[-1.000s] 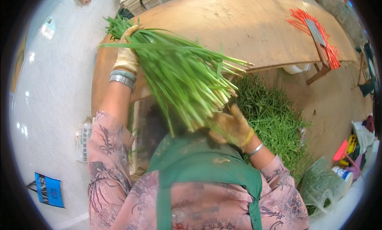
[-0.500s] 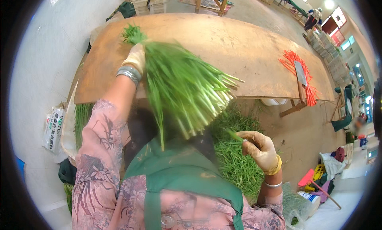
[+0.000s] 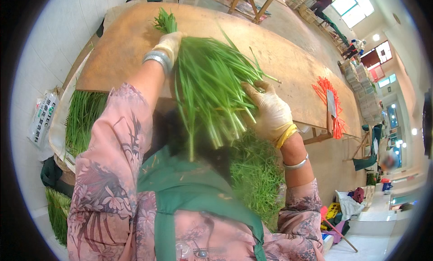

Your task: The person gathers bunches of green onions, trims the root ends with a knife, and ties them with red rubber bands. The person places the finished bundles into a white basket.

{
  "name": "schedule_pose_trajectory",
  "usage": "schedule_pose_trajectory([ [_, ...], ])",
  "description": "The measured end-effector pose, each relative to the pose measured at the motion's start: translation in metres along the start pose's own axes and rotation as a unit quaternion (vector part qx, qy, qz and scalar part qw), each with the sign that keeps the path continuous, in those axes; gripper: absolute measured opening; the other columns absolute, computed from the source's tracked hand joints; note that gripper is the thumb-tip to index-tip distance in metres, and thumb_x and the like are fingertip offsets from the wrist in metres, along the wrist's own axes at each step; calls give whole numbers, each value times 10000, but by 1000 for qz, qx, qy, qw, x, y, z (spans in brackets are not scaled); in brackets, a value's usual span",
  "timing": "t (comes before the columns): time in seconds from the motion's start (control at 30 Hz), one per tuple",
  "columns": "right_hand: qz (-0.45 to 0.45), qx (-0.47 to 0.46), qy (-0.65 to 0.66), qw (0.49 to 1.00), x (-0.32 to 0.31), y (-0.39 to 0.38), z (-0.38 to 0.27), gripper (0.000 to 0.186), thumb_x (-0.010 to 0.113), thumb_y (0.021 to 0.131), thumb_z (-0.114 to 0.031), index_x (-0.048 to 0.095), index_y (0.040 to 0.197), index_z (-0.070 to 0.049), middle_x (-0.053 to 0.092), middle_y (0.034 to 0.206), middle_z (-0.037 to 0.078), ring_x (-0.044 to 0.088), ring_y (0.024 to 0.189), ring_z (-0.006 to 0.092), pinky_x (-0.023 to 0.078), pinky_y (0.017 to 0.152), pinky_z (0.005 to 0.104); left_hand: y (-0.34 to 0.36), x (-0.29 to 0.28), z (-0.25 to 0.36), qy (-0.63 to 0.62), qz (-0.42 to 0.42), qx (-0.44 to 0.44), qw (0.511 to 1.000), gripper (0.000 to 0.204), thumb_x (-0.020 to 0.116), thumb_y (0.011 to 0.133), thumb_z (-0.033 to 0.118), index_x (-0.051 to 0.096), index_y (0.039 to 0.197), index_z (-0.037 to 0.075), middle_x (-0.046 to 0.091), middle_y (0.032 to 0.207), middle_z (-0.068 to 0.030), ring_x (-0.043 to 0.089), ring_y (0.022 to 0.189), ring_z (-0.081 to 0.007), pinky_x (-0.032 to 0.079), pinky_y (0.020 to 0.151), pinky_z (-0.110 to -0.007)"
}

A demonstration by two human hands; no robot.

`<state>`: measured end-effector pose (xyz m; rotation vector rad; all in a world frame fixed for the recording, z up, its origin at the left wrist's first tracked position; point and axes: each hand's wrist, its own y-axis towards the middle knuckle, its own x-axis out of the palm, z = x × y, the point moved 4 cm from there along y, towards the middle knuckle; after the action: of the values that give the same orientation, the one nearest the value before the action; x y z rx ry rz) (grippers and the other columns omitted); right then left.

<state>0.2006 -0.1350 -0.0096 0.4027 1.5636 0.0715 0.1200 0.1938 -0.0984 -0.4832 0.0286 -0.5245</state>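
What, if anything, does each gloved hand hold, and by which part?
The pale-gloved left hand grips a bunch of long green leaves near their tips. Whether the yellow-cuffed right hand, by the stems, also grips cannot be told.

Green, pale-ended stalks (image 3: 212, 71), cream gloves (image 3: 274, 114) and floral pink sleeves (image 3: 106, 170) colour my remote feed, along with a green apron (image 3: 194, 184), tan tabletop (image 3: 126, 46) and orange-red strips (image 3: 337, 127).

Tbl (image 3: 284, 62) ctr passable; greens (image 3: 209, 80) block L, blade (image 3: 331, 103) + red strips (image 3: 338, 127) R.
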Motion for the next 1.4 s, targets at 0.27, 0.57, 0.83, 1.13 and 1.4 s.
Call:
schedule_pose_trajectory([
  [0.27, -39, 65, -25, 997, 0, -10, 8, 234, 779, 804, -261, 683, 932, -89, 636, 1045, 202, 677, 883, 384, 568, 733, 478, 14, 0, -2, 56, 76, 8, 996, 698, 739, 894, 362, 539, 1412, -61, 580, 1434, -219, 576, 1275, -323, 406, 1112, -398],
  [0.57, -231, 72, -2, 970, 27, -176, 74, 249, 685, 810, -112, 655, 1054, -75, 657, 950, 174, 655, 864, 400, 543, 730, 468, 55, 1, -5, 301, 51, 124, 944, 548, 701, 891, 334, 644, 1281, -46, 662, 1297, -204, 639, 1182, -314, 471, 1012, -397],
  [0.83, -108, -100, -72, 986, -26, -38, -43, 549, 656, 842, -110, 557, 1381, -115, 676, 850, 149, 677, 700, 331, 542, 596, 452, 94, -18, -28, 139, 82, 81, 984, 367, 536, 937, 314, 718, 1068, 24, 712, 990, -173, 696, 952, -293, 533, 802, -409],
  [1.13, -73, -127, -162, 976, 51, -4, 15, 782, 583, 813, -18, 390, 1561, -140, 665, 805, 150, 674, 701, 390, 522, 585, 497, 48, 9, -6, 47, 160, 81, 983, 359, 630, 901, 270, 715, 1141, 17, 716, 1177, -238, 682, 1149, -373, 561, 924, -419],
  [1.4, -138, -46, -183, 972, 57, -46, 8, 279, 632, 813, -41, 559, 1078, -91, 660, 787, 171, 660, 691, 422, 515, 592, 523, 7, 12, -5, 13, 97, 75, 992, 417, 583, 968, 283, 630, 1273, 3, 657, 1250, -233, 637, 1168, -337, 523, 965, -408],
])
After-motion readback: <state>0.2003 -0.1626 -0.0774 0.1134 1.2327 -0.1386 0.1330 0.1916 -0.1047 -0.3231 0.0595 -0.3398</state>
